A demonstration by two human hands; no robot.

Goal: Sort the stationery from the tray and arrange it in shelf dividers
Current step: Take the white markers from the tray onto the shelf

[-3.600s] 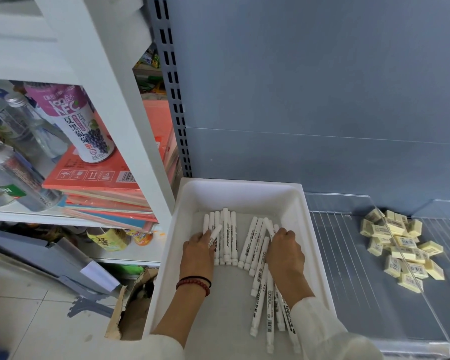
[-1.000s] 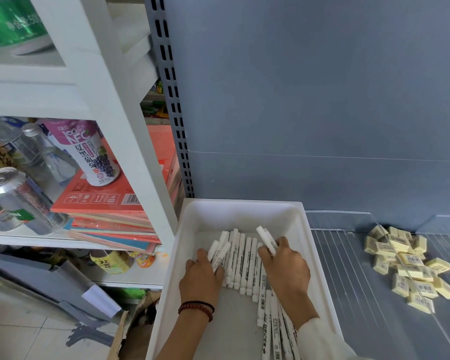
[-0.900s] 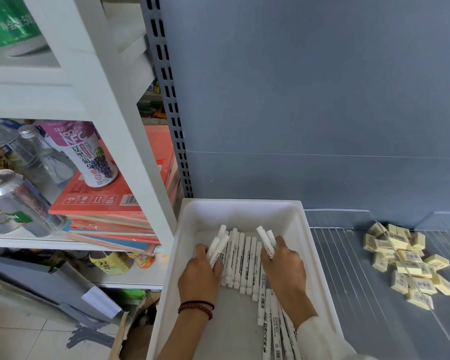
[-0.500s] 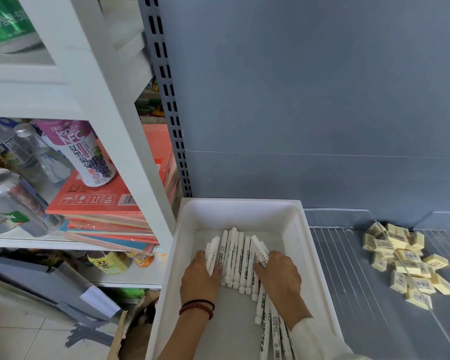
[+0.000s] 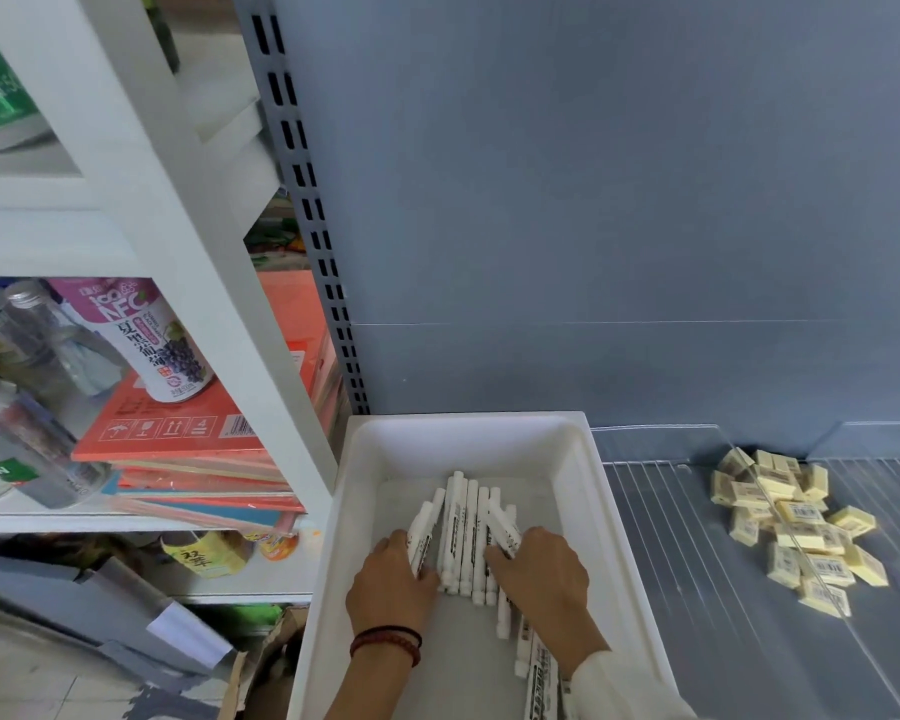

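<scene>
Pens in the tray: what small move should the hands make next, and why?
Probably squeeze the pens together and lift them as a bundle: the left hand and right hand grip them from both sides, lined up in the tray.

Grey shelf (image 5: 687,553) with clear dividers, white tray (image 5: 601,491) at left, yellow erasers (image 5: 796,527) at right

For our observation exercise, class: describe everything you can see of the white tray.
The white tray is a deep rectangular bin, seemingly smooth plastic, with rounded corners and a flat rim. It sits level at the left end of the grey shelf, close to the back panel. Inside, white pens lie bunched lengthwise on its floor; the left hand and right hand reach in and grip them.
</scene>
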